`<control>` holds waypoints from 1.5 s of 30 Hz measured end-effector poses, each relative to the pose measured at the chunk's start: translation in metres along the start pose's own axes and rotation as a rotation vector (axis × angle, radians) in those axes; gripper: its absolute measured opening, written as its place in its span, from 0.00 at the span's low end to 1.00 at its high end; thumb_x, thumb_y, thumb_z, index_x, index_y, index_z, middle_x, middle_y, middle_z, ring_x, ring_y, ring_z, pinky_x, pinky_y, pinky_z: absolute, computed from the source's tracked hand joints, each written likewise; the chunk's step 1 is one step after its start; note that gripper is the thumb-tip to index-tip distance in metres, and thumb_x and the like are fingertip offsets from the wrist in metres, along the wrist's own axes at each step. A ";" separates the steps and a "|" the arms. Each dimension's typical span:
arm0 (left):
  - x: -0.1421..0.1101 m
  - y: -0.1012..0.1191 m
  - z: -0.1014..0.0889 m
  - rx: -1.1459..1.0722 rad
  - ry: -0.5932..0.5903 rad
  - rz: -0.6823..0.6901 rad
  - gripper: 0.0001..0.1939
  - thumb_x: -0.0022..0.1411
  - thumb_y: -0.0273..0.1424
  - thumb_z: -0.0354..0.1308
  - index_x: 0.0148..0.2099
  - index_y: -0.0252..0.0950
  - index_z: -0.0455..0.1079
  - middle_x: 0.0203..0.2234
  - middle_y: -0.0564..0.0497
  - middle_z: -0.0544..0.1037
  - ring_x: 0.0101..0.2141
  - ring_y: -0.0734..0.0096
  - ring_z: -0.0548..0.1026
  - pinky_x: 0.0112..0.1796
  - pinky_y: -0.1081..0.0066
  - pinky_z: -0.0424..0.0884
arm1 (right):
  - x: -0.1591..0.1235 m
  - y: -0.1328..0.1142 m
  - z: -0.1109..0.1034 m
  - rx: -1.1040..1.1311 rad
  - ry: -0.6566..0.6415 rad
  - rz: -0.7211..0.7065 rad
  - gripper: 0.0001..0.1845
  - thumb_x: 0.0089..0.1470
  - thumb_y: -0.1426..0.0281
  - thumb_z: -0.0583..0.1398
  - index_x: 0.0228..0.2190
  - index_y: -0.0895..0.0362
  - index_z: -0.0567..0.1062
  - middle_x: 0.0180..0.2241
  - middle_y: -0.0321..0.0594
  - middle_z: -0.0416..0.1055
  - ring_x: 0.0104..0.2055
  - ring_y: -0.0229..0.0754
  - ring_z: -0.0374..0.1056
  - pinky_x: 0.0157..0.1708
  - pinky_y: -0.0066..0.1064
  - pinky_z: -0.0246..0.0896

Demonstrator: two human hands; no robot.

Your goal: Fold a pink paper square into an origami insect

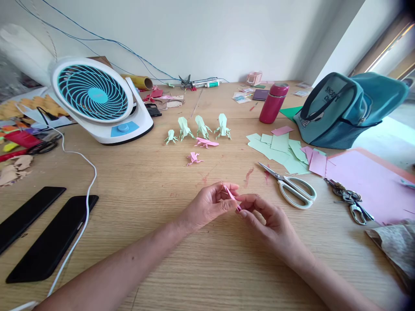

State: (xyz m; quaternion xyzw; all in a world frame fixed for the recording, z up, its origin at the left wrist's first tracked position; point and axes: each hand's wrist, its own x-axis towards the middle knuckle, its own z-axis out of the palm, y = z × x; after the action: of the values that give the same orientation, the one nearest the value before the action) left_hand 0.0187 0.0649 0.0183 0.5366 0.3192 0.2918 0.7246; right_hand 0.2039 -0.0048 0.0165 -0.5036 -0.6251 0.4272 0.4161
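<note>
Between my two hands, above the middle of the wooden table, is a small folded piece of pink paper (229, 192). My left hand (210, 204) pinches it from the left, thumb in front and fingers behind. From the right, the thumb and fingertips of my right hand (264, 214) grip its lower end. Part of the paper is hidden by the fingers. Beyond the hands stand a pink origami frog (194, 158) and a longer pink origami figure (206, 142). Several pale green origami figures (201, 126) stand in a row behind them.
Scissors (295, 186) lie right of my hands, near green paper pieces (279, 147), a pink sheet (376, 181) and keys (350, 198). Farther back are a red flask (274, 103) and a teal bag (343, 110). A fan (100, 101), white cable (92, 181) and black phones (52, 237) occupy the left.
</note>
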 end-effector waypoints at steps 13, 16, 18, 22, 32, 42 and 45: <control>0.002 -0.001 0.002 0.171 -0.007 -0.057 0.37 0.57 0.40 0.69 0.63 0.31 0.63 0.47 0.40 0.79 0.48 0.57 0.77 0.47 0.64 0.71 | -0.002 0.003 -0.001 -0.255 0.111 -0.223 0.09 0.64 0.71 0.56 0.43 0.54 0.76 0.33 0.38 0.73 0.34 0.38 0.69 0.35 0.29 0.63; 0.002 0.001 0.004 0.118 0.015 -0.083 0.35 0.57 0.34 0.69 0.63 0.31 0.62 0.46 0.42 0.79 0.46 0.62 0.77 0.45 0.67 0.71 | 0.000 0.002 -0.001 -0.293 0.168 -0.274 0.09 0.64 0.73 0.56 0.40 0.54 0.76 0.33 0.39 0.73 0.33 0.39 0.69 0.33 0.30 0.63; 0.002 0.002 0.006 0.071 0.030 -0.086 0.35 0.57 0.31 0.67 0.64 0.32 0.60 0.46 0.43 0.78 0.45 0.65 0.77 0.43 0.69 0.71 | 0.000 0.002 -0.002 -0.319 0.192 -0.298 0.08 0.63 0.74 0.56 0.39 0.54 0.76 0.34 0.40 0.73 0.34 0.40 0.69 0.34 0.31 0.64; 0.000 0.003 0.010 0.055 0.094 -0.060 0.35 0.60 0.28 0.63 0.66 0.34 0.54 0.43 0.46 0.78 0.42 0.68 0.77 0.40 0.71 0.72 | -0.001 0.001 -0.004 -0.410 0.212 -0.338 0.09 0.63 0.74 0.56 0.40 0.53 0.76 0.33 0.41 0.73 0.33 0.41 0.69 0.33 0.33 0.64; -0.002 0.000 0.010 0.302 0.119 0.125 0.31 0.63 0.21 0.53 0.67 0.38 0.54 0.29 0.55 0.76 0.31 0.75 0.75 0.36 0.74 0.69 | -0.004 0.003 -0.005 -0.547 0.106 -0.568 0.14 0.61 0.78 0.59 0.48 0.54 0.72 0.37 0.43 0.73 0.37 0.42 0.69 0.39 0.36 0.64; -0.005 0.003 0.003 0.389 0.052 0.159 0.15 0.64 0.25 0.56 0.52 0.40 0.59 0.26 0.56 0.77 0.26 0.74 0.74 0.29 0.76 0.64 | -0.004 0.001 -0.006 -0.555 0.032 -0.518 0.16 0.63 0.76 0.56 0.52 0.53 0.69 0.39 0.43 0.71 0.40 0.43 0.69 0.39 0.36 0.65; -0.007 0.005 0.004 0.417 0.014 0.153 0.12 0.63 0.24 0.55 0.48 0.40 0.60 0.25 0.56 0.77 0.25 0.75 0.74 0.28 0.76 0.63 | -0.002 0.002 -0.008 -0.576 0.082 -0.505 0.15 0.64 0.76 0.56 0.50 0.53 0.70 0.38 0.43 0.71 0.38 0.43 0.68 0.37 0.36 0.65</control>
State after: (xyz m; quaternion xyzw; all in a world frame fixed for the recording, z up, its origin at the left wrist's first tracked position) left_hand 0.0170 0.0591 0.0252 0.6953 0.3358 0.2776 0.5716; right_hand 0.2121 -0.0061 0.0163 -0.4469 -0.8067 0.0978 0.3742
